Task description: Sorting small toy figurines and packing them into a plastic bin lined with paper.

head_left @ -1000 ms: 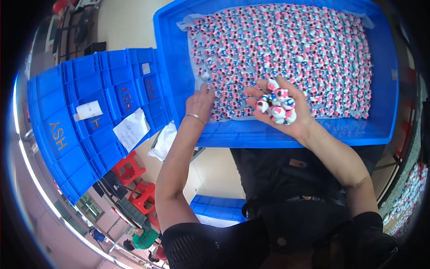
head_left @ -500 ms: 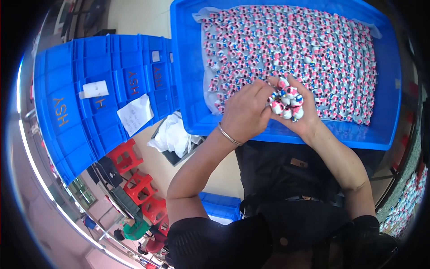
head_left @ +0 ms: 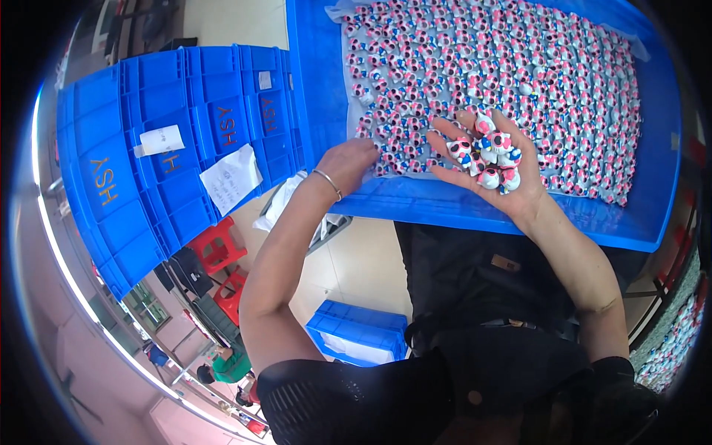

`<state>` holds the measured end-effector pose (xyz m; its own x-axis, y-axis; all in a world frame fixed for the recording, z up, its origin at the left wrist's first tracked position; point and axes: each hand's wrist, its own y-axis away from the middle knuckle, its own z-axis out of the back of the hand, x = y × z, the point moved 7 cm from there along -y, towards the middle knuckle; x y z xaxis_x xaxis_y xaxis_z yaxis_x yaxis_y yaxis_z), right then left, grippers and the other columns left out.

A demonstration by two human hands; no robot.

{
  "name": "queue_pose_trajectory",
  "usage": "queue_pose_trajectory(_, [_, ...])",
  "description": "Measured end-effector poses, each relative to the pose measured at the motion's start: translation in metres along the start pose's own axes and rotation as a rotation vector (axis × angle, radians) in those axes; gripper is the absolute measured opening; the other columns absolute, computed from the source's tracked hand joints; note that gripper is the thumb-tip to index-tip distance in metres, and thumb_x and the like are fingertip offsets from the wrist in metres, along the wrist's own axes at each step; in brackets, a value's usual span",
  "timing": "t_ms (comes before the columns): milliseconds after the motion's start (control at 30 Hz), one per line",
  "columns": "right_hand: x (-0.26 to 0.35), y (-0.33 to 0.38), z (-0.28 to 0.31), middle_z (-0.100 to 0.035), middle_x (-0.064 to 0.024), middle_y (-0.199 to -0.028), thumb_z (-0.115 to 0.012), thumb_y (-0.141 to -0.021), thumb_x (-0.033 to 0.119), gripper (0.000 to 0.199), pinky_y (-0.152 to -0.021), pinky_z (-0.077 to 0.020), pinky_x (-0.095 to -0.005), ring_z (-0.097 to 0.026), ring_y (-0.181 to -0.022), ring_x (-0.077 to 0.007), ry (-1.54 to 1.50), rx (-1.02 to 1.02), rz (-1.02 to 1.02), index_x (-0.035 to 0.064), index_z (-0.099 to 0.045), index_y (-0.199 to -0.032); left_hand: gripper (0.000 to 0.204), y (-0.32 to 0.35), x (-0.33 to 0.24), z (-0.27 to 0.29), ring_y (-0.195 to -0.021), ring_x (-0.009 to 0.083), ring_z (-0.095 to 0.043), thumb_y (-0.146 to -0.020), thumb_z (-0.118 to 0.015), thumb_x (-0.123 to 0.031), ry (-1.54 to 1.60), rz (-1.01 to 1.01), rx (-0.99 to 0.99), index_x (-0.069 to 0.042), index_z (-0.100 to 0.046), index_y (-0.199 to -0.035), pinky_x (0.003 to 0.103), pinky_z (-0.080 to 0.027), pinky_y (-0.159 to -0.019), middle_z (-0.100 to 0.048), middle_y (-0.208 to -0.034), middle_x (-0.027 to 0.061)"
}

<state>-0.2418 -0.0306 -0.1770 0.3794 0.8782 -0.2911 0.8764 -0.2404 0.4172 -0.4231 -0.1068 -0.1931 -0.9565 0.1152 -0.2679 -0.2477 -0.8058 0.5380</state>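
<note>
Several small pink-and-white figurines (head_left: 489, 157) rest in the cupped, open right hand (head_left: 495, 174); left hand (head_left: 354, 165) picks loosely at the blue tray (head_left: 475, 211)'s near-left rows. Best keep that palm level.

A pale, cream-coloured floor (head_left: 348, 259) runs beneath the work area. A stack of blue plastic crates (head_left: 170, 148) stands to the left, with white paper slips stuck on their sides. Red plastic stools (head_left: 219, 256) sit on the floor below them, and a small blue crate (head_left: 356, 330) lies nearby. What may be bright windows (head_left: 44, 222) curve along the left rim.
</note>
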Motion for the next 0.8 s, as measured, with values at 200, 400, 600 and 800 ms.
queue_pose_trajectory(200, [0.0,0.0,0.0,-0.048,-0.0205,-0.13,-0.049,-0.091,0.036,0.041,-0.1,-0.0347,-0.0585,-0.041,-0.125,-0.0358,0.025,0.016,-0.002,0.0022,-0.058,-0.113,0.022,-0.004,0.002,-0.035,-0.097,0.028,-0.06,-0.078,-0.053,0.003,-0.24,0.075,0.361,-0.008,-0.063,-0.095,0.037,-0.05,-0.08,-0.056,-0.106,0.0093])
queue_pose_trajectory(400, [0.001,0.001,0.0,-0.05,-0.0214,-0.128,-0.051,-0.091,0.035,0.041,-0.101,-0.0347,-0.0571,-0.043,-0.124,-0.0359,0.034,0.0,0.009,0.0012,-0.058,-0.112,0.022,-0.017,0.004,-0.044,-0.097,0.0316,-0.062,-0.085,-0.05,-0.008,-0.284,0.103,0.46,-0.006,-0.062,-0.102,0.04,-0.052,-0.08,-0.058,-0.114,0.0132])
queue_pose_trajectory(600, [0.002,0.003,0.003,-0.05,-0.0211,-0.127,-0.051,-0.091,0.036,0.04,-0.101,-0.0359,-0.0547,-0.045,-0.122,-0.036,-0.009,0.009,-0.009,0.0019,-0.059,-0.111,0.026,-0.011,0.006,-0.034,-0.093,0.0307,-0.062,-0.08,-0.052,0.0,-0.207,0.207,0.348,-0.008,-0.058,-0.104,0.04,-0.052,-0.075,-0.057,-0.106,0.0125])
queue_pose_trajectory(800, [0.001,0.005,0.003,-0.051,-0.0207,-0.126,-0.051,-0.091,0.036,0.04,-0.101,-0.0363,-0.0531,-0.046,-0.121,-0.0359,0.018,0.011,-0.004,0.0024,-0.06,-0.111,0.023,-0.009,0.018,-0.033,-0.088,0.0341,-0.062,-0.079,-0.053,-0.002,-0.109,0.314,0.139,-0.008,-0.057,-0.1,0.043,-0.051,-0.073,-0.062,-0.097,0.0149])
